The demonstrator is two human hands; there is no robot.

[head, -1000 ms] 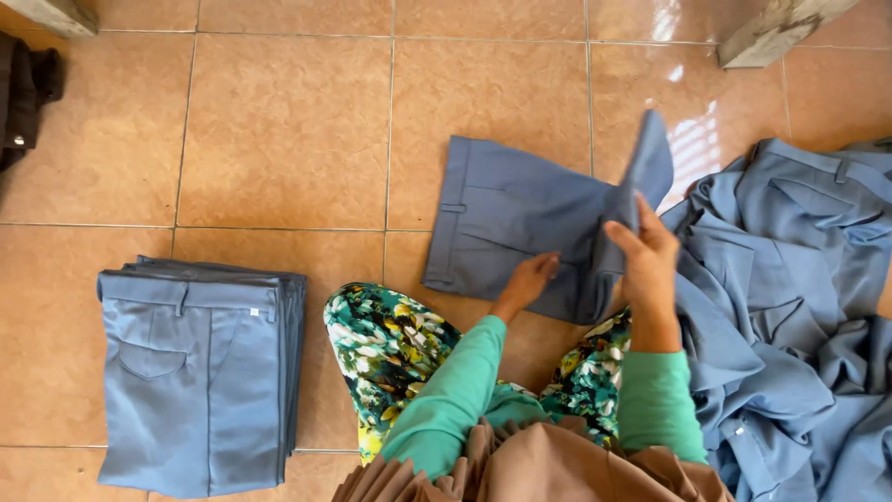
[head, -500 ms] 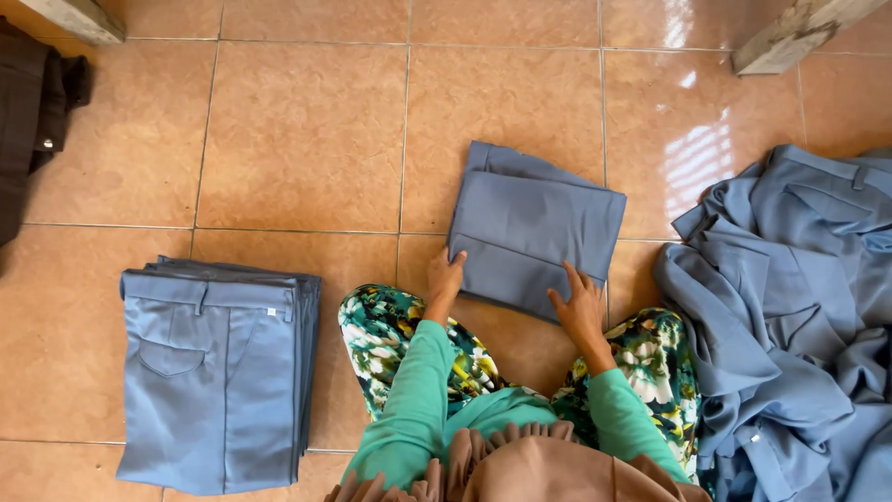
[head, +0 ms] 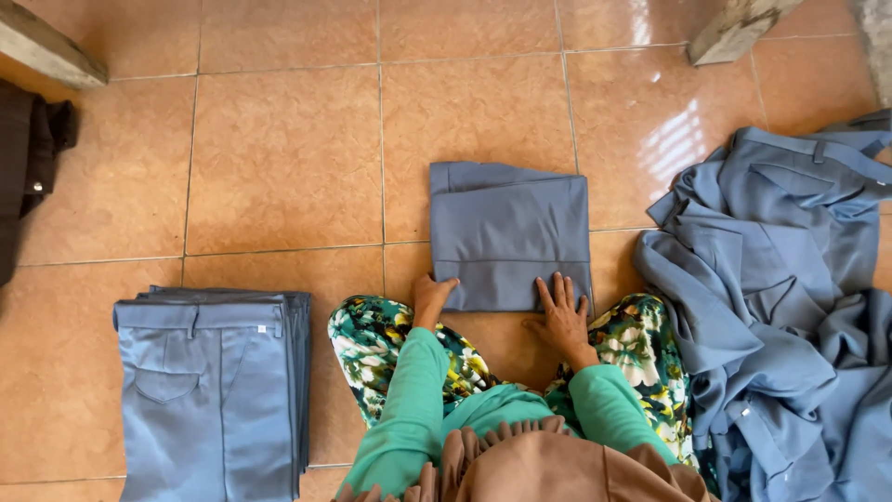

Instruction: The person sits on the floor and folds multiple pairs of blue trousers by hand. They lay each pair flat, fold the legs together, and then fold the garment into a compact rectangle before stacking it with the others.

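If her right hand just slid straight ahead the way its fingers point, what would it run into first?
The right hand already lies flat on the folded blue-grey trousers, fingers pointing away from the person. It would slide on across that cloth; beyond its far edge only bare floor tiles show.

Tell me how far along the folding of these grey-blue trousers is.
Done: a neat stack of folded grey-blue trousers lies on the tiled floor. In hand: one folded grey-blue pair, with the left hand at its near corner and the right hand flat on its near edge. Left: a rumpled heap of grey-blue trousers.
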